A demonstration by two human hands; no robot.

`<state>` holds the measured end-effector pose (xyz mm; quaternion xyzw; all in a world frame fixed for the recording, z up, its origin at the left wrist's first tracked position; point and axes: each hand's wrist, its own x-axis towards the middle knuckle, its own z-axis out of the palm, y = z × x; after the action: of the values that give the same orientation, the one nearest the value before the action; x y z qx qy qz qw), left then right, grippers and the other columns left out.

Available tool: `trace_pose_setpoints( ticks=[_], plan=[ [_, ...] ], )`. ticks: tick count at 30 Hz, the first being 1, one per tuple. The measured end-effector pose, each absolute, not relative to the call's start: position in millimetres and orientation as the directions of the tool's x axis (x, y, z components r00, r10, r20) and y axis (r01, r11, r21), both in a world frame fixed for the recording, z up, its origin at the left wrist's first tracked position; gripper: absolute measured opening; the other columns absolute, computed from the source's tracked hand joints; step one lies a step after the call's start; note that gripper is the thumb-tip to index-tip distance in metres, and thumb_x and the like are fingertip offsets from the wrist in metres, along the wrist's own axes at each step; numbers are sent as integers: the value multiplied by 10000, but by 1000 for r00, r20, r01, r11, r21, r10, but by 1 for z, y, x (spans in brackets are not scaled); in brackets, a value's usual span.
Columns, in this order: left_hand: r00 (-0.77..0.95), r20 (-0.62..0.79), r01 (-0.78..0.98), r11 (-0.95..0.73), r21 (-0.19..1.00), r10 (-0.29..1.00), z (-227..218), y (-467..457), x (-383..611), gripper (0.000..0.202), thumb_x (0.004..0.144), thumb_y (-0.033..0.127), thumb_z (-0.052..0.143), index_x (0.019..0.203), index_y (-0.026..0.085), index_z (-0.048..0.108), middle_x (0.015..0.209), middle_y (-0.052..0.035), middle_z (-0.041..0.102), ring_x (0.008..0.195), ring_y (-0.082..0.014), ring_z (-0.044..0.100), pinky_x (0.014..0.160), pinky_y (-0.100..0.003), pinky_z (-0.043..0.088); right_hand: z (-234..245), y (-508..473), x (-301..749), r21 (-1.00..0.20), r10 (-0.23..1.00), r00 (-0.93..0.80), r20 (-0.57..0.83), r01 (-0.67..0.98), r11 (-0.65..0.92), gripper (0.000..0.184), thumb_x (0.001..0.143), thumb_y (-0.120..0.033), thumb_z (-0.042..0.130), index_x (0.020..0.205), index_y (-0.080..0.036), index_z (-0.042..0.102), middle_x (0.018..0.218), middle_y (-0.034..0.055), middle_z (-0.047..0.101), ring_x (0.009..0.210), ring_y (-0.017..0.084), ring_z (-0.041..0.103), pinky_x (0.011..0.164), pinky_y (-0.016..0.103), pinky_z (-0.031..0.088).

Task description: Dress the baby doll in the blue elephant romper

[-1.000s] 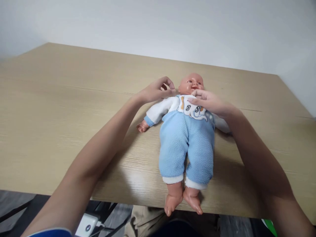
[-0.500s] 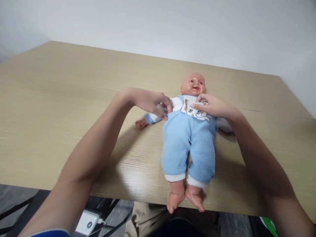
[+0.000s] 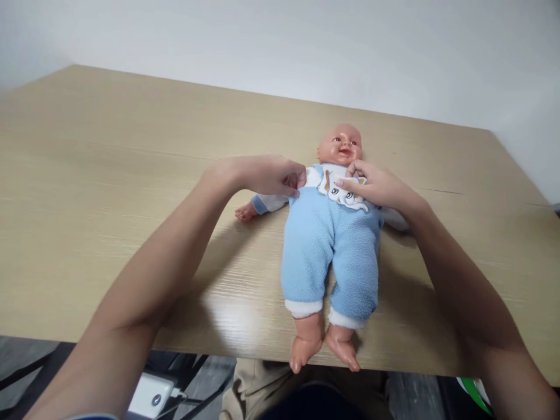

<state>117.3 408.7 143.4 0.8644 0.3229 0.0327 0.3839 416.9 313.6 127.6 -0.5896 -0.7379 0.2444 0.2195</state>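
A baby doll (image 3: pixel 343 146) with a bald head lies face up on the table, feet toward me at its front edge. It wears a fleecy blue and white outfit (image 3: pixel 308 245) with a cartoon animal face on the chest. At the doll's side, below its white sleeve, my left hand (image 3: pixel 280 175) is closed, thumb and fingers pinched at the outfit's edge. My right hand (image 3: pixel 378 185) rests at the other side of the chest, fingers curled on the cloth below the chin and the thumb lying across the animal face. Its fingertips are partly hidden.
The wooden table (image 3: pixel 131 134) reaches back to a pale wall (image 3: pixel 280 46). Below its front edge, at the left, are a white power bank (image 3: pixel 151 396) with a cable plugged in and dark metal bars. A green and white item (image 3: pixel 475 394) shows at the lower right.
My left hand's thumb and fingers have drawn together at the outfit's side. My right hand stays on the chest. The view has shifted slightly.
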Motion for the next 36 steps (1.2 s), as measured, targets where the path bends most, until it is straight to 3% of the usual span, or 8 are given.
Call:
trace_pose_setpoints(
  ticks=[6, 13, 16, 21, 25, 30, 34, 36],
  plan=[
    [756, 35, 603, -717, 350, 653, 147, 401, 118, 89, 901, 299, 772, 945, 228, 741, 877, -30, 674, 1024, -289, 672, 1155, -444, 412, 122, 282, 413, -479, 913, -94, 398, 827, 294, 280, 985, -446, 738, 1178, -258, 661, 1255, 141, 770, 1170, 372, 700, 1100, 545, 519],
    [735, 371, 387, -800, 458, 568, 156, 365, 155, 181, 1040, 381, 703, 1115, 218, 730, 1148, -117, 694, 1266, -384, 617, 1251, -546, 418, 76, 201, 488, -354, 914, 42, 404, 928, 113, 593, 1039, -625, 648, 1496, -247, 641, 1491, 230, 715, 1378, 484, 642, 1207, 701, 475],
    [762, 450, 271, -860, 431, 466, 147, 347, 194, 252, 1049, 414, 725, 1184, 201, 723, 1273, -158, 701, 1371, -425, 576, 1285, -578, 396, 50, 180, 519, -344, 927, 66, 370, 936, 70, 665, 1033, -705, 617, 1477, -212, 661, 1500, 275, 709, 1377, 515, 648, 1183, 733, 489],
    [838, 347, 360, -904, 228, 421, 124, 341, 257, 279, 1087, 338, 629, 1262, 141, 719, 1314, -213, 750, 1335, -410, 603, 1199, -560, 446, 45, 180, 533, -439, 939, 91, 332, 896, 68, 550, 960, -772, 728, 1144, -254, 751, 1180, 188, 806, 1105, 440, 743, 1003, 646, 602],
    [856, 301, 358, -903, 237, 419, 112, 347, 274, 258, 1106, 291, 560, 1248, 145, 718, 1267, -193, 784, 1247, -365, 633, 1109, -501, 469, 56, 183, 527, -626, 898, 269, 349, 780, 10, 569, 854, -761, 882, 1125, -277, 759, 1036, 106, 816, 912, 354, 763, 866, 548, 649],
    [832, 467, 147, -931, 333, 299, 108, 349, 265, 324, 1184, 397, 460, 1248, 168, 679, 1246, -186, 765, 1201, -341, 648, 1060, -466, 480, 60, 199, 523, -832, 822, 371, 433, 514, 206, 634, 733, -620, 1031, 1176, -303, 707, 1113, 73, 762, 974, 298, 763, 871, 481, 680],
    [800, 566, 11, -947, 321, 201, 106, 347, 261, 407, 1216, 462, 403, 1254, 182, 696, 1242, -187, 744, 1171, -318, 678, 1042, -448, 504, 62, 239, 512, -836, 767, 353, 535, 353, 421, 537, 768, -556, 1019, 1002, -302, 607, 1018, 23, 636, 1091, 268, 720, 1016, 463, 657],
    [802, 575, -22, -955, 297, 161, 105, 347, 260, 426, 1224, 463, 385, 1273, 191, 709, 1243, -182, 741, 1139, -301, 693, 1008, -431, 520, 61, 260, 500, -815, 741, 349, 573, 330, 475, 510, 815, -567, 981, 1048, -310, 607, 1071, 36, 631, 1193, 282, 710, 1045, 460, 642]
  ],
)
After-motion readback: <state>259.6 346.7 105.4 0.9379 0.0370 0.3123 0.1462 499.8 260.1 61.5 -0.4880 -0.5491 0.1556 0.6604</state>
